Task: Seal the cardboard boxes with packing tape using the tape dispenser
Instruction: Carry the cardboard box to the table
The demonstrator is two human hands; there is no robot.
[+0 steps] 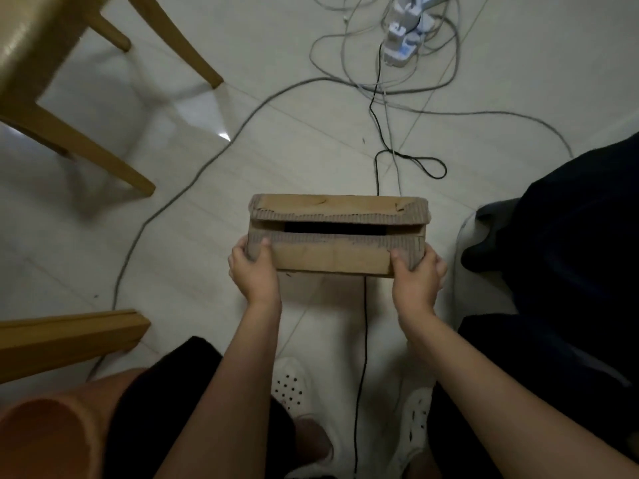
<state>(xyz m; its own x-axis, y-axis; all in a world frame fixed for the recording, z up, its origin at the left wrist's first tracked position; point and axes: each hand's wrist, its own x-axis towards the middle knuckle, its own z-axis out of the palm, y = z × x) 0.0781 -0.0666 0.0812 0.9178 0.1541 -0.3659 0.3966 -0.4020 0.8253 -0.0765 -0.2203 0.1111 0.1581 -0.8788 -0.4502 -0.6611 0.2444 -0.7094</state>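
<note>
Clearly both hands carry the cardboard box [337, 236] above the floor [276, 133], past the knees. Left hand [254, 273] is clamped on the near-left corner, thumb on top; right hand [416, 280] is clamped on the near-right corner, probably to keep it level. Its top flaps gape, untaped. No tape dispenser shows.

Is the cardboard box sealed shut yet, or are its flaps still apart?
Not sealed. The cardboard box flaps leave a dark gap between them, with no tape visible.
</note>
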